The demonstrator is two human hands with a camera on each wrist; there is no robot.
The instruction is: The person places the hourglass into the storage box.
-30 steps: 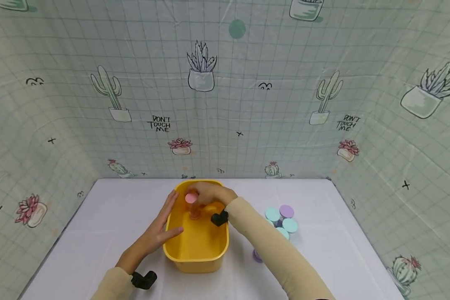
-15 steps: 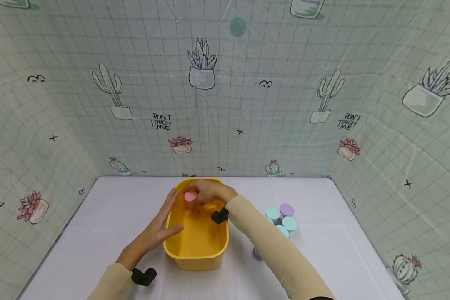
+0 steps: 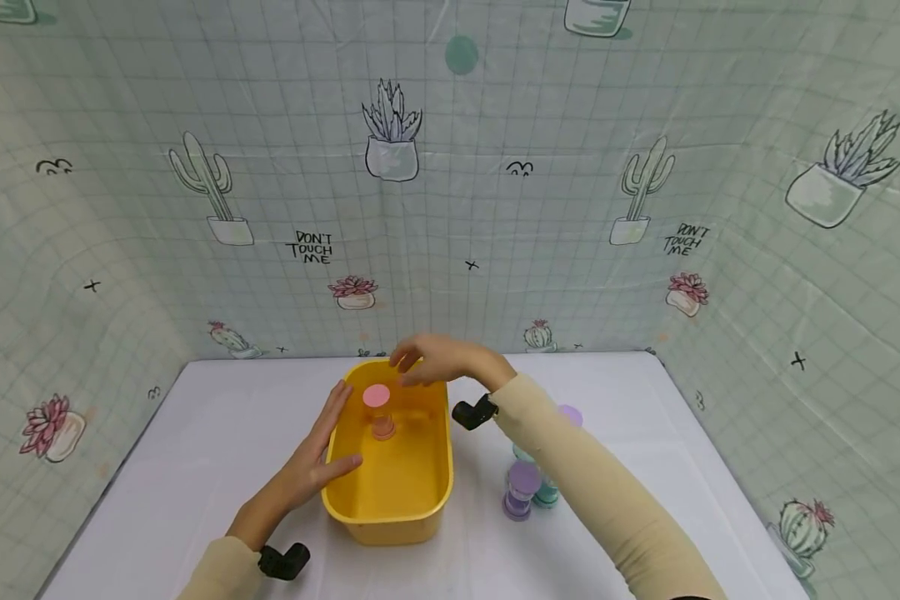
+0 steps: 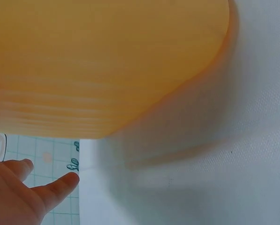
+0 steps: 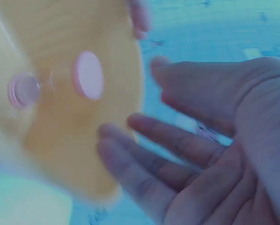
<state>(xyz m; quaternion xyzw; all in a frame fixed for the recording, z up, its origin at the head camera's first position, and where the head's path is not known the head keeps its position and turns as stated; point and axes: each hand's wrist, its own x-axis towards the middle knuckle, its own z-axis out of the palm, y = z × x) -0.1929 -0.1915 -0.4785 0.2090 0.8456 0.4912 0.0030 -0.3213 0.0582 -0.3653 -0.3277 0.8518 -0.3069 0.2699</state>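
Observation:
A pink-capped sand timer [image 3: 377,397] stands upright toward the far end of a yellow plastic bin [image 3: 390,492]. My left hand [image 3: 307,471] rests along the bin's left rim, thumb reaching over the inside and fingers straight. Over the far right rim hovers my right hand [image 3: 442,358], its fingers loosely bent and nothing between them. The right wrist view has that hand's spread fingers apart from the timer's pink cap [image 5: 89,76]. In the left wrist view the bin's outer wall [image 4: 107,61] fills the upper part.
Right of the bin, a purple-capped sand timer [image 3: 522,483] stands beside a teal one [image 3: 546,493]. Others behind them are partly hidden by the right sleeve [image 3: 592,467]. A printed cloth [image 3: 450,208] hangs behind the white table [image 3: 157,450].
My right hand has let go of the pink sand timer and moved up and right, out over the rim. The timer stays standing in the bin. My left hand holds its place.

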